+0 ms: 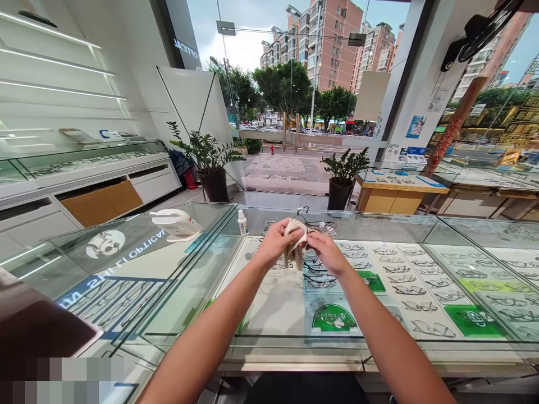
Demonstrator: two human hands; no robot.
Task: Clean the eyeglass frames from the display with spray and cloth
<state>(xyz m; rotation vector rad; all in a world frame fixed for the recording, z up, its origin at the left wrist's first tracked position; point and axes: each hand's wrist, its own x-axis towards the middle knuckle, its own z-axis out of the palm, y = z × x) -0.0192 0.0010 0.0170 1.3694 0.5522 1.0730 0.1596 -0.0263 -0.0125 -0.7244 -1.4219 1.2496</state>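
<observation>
Above the glass display counter, both of my hands meet around a beige cleaning cloth. My left hand is closed on the cloth, its thumb pressing the folded fabric. My right hand pinches at the cloth's right edge, where a thin dark-framed pair of eyeglasses shows partly. A dark curved end of the glasses sticks up over the cloth; the lenses are mostly covered. Beneath the glass, rows of eyeglasses lie on white trays.
A small white spray bottle stands on the counter left of my hands. Farther left sits a white device. Green brand cards lie inside the case. Potted plants and glass doors are beyond the counter.
</observation>
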